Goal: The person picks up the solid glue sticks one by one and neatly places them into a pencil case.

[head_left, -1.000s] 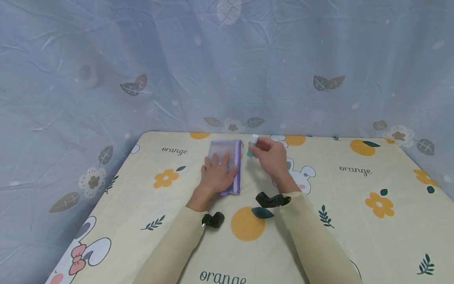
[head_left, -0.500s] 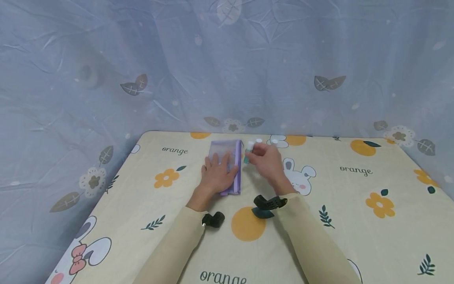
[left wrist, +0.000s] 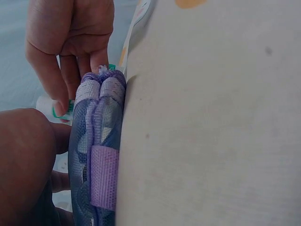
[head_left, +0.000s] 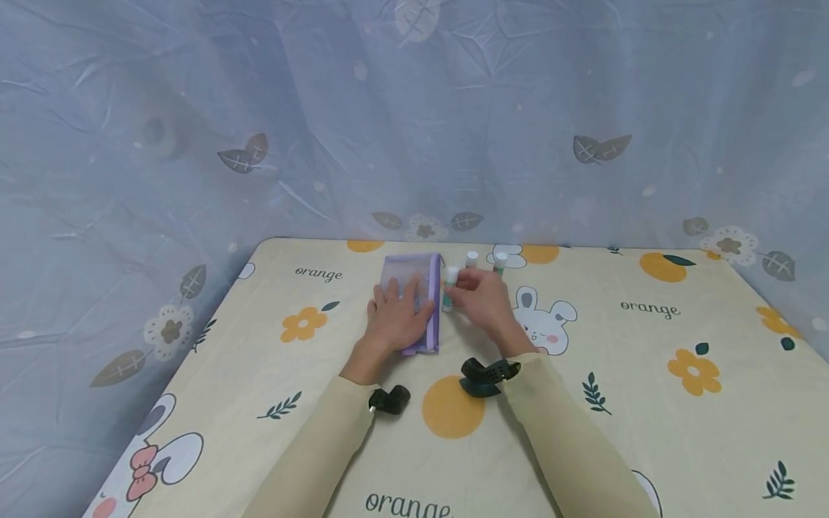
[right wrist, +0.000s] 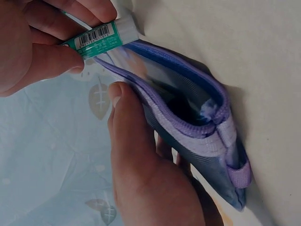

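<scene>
Green tube point(right wrist: 96, 42), pinched by the right hand point(head_left: 484, 298), looks light, hard and slippery; hold its middle. Left hand point(head_left: 396, 320) lies spread on the soft-looking pouch point(head_left: 426, 284), at 9 o'clock.

Purple pouch point(left wrist: 96, 150) (end-on), left hand point(left wrist: 23, 160) alongside, right hand point(left wrist: 77, 44) pinching tube point(left wrist: 46, 105)

"orange" x3 on tblcloth point(head_left: 680, 446); green tube point(right wrist: 101, 47) w/ barcode point(right wrist: 94, 36), nos. too blurry.
</scene>
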